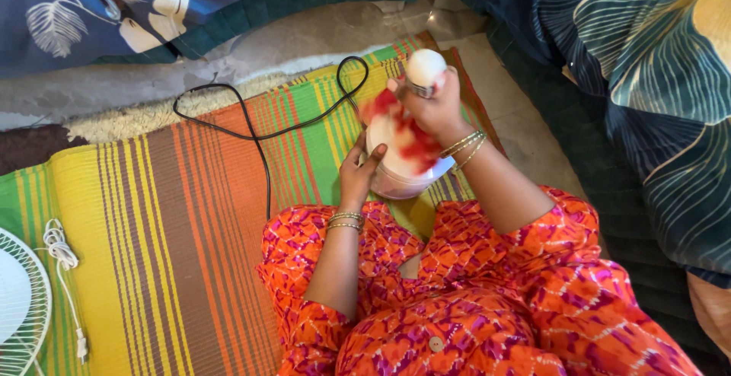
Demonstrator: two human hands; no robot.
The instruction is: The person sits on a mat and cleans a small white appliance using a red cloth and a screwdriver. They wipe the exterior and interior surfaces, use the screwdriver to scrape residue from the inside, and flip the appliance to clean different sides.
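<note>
- Orange and pink patterned clothing (487, 307) fills the bottom edge of the view, nearest the camera; both forearms extend from it toward the far edge of the mat.
- Left hand (356, 174), bangles at the wrist, is cupped against the near-left side of a white appliance (403, 170), fingers curled around its rounded body.
- Right hand (435, 106), also bangled, is closed on a red cloth (407, 136) pressed against the top of the appliance; the fingers also close round the rounded white knob (424, 68) at its upper end.
- Appliance position: near the far right corner of the striped mat (167, 216), just beyond the person's knees. Whether it rests on the mat or is lifted cannot be told.
- Black cord (255, 129) runs from the appliance and loops across the far part of the mat, onto the bare floor (304, 41).
- White fan grille (19, 300) with a bundled white cord (61, 250) sits at the mat's near left corner.
- Blue leaf-print bedding (655, 79) lies beyond the mat's far and right edges.
</note>
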